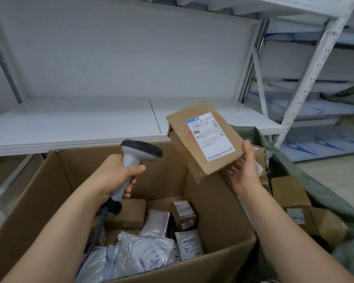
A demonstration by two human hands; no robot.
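Observation:
My left hand (119,174) grips the handle of a grey barcode scanner (140,153) with a dark head, its cable trailing down into the box. My right hand (244,170) holds a flat brown cardboard parcel (204,139) from below, thumb on its right edge. The parcel is tilted, and its white shipping label faces up toward me. The scanner head sits just left of the parcel, above a large open cardboard box (49,193).
The big box holds several small cardboard parcels (183,214) and white plastic mailers (143,252). More brown parcels (290,197) lie in a green sack (315,190) at the right. A white shelf board (90,123) stands behind, with metal racking (307,78) at the right.

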